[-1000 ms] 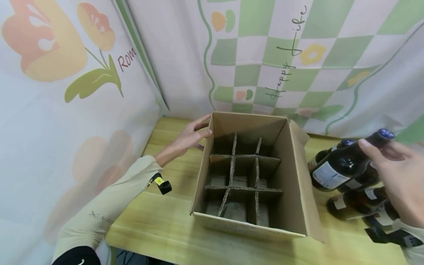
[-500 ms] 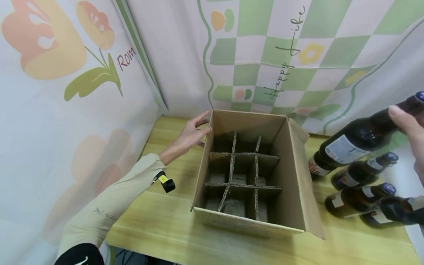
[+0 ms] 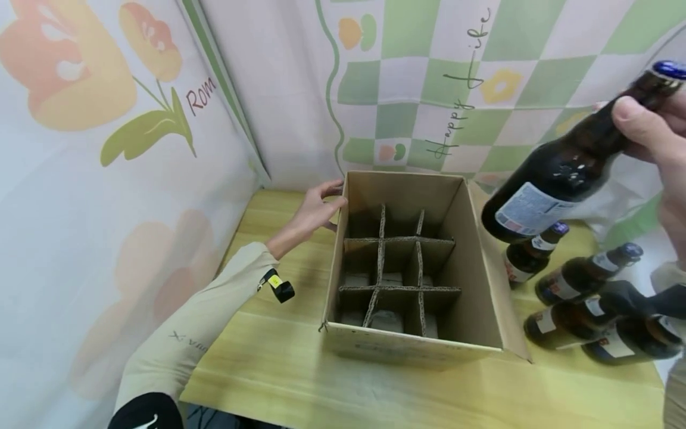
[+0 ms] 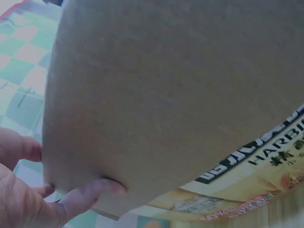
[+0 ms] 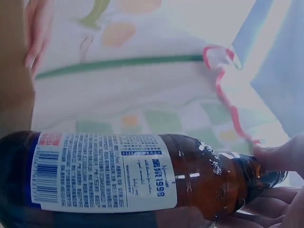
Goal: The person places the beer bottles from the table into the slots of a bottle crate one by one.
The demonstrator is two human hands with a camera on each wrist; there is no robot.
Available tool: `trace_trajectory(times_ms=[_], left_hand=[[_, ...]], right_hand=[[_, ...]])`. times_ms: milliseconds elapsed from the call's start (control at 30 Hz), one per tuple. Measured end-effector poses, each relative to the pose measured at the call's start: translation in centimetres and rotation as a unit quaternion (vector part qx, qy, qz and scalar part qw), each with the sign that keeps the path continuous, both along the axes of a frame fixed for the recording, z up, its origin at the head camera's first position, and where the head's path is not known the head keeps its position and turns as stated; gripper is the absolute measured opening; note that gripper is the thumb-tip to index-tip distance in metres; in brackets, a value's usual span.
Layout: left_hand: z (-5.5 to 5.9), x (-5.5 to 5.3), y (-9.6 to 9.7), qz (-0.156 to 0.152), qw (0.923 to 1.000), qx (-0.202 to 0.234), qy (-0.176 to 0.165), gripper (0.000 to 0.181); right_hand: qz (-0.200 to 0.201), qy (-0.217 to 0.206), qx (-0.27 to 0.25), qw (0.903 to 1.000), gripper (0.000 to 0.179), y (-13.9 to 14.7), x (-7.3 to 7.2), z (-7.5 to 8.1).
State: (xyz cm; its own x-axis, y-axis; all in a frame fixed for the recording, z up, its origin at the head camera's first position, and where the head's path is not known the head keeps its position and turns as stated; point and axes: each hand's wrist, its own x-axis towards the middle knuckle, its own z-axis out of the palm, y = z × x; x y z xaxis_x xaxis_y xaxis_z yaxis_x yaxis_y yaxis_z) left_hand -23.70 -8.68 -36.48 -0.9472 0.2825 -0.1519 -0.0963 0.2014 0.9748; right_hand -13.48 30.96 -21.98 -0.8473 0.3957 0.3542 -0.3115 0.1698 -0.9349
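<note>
Gripping a smooth, round-shouldered glass bottle [image 3: 568, 159] by its neck in the right hand [image 3: 664, 137]; tilting it above four labelled bottles [image 3: 583, 277] near the right edge of the wood-grained table [image 3: 257, 357]; resting the left hand [image 3: 312, 213], loosely spread, against the far left corner of a cardboard box [image 3: 407, 351] gridded with corrugated dividers [image 3: 399, 289].

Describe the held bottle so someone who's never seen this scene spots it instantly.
Find the open, divided brown cardboard box on the yellowish wooden table. To its right, the right hand grips a dark brown, blue-capped glass bottle by the neck. Unlike the four dark glass bottles standing below, this one is tilted and held in the air.
</note>
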Motion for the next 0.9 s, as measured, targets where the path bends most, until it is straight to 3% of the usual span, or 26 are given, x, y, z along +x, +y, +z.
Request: trace_trajectory(times_ms=[133, 167, 233, 333, 433, 500, 633, 900], left_hand=[[0.1, 0.1, -0.6, -0.017, 0.9991, -0.037, 0.013, 0.062], [0.3, 0.1, -0.9, -0.021, 0.9986, -0.046, 0.012, 0.063], [0.8, 0.3, -1.4, -0.031, 0.9980, -0.055, -0.001, 0.066], [1.5, 0.4, -2.1, -0.045, 0.9971, -0.041, -0.045, 0.073], [1.8, 0.3, -2.6, -0.057, 0.9941, -0.014, -0.091, 0.078], [1.9, 0.2, -2.7, -0.068, 0.9914, 0.001, -0.112, 0.078], [1.6, 0.1, -2.9, -0.085, 0.9878, 0.024, -0.128, 0.074], [0.5, 0.5, -3.1, -0.097, 0.9864, 0.044, -0.126, 0.072]], right_hand=[[0.108, 0.019, -0.128, 0.9857, 0.038, -3.2, -0.1, 0.8], [0.118, 0.014, -0.122, 0.9854, 0.039, -4.0, -0.3, 1.0], [0.140, -0.006, -0.099, 0.9851, 0.039, -5.4, -0.6, 1.2], [0.153, -0.057, 0.005, 0.9866, 0.039, -6.9, -1.5, 1.3], [0.144, -0.129, 0.137, 0.9715, 0.043, -8.1, -2.5, 1.2], [0.136, -0.157, 0.196, 0.9583, 0.045, -9.0, -3.2, 0.9], [0.144, -0.167, 0.222, 0.9500, 0.045, -10.6, -4.5, 0.0], [0.200, -0.155, 0.206, 0.9453, 0.047, -13.0, -6.7, -1.0]])
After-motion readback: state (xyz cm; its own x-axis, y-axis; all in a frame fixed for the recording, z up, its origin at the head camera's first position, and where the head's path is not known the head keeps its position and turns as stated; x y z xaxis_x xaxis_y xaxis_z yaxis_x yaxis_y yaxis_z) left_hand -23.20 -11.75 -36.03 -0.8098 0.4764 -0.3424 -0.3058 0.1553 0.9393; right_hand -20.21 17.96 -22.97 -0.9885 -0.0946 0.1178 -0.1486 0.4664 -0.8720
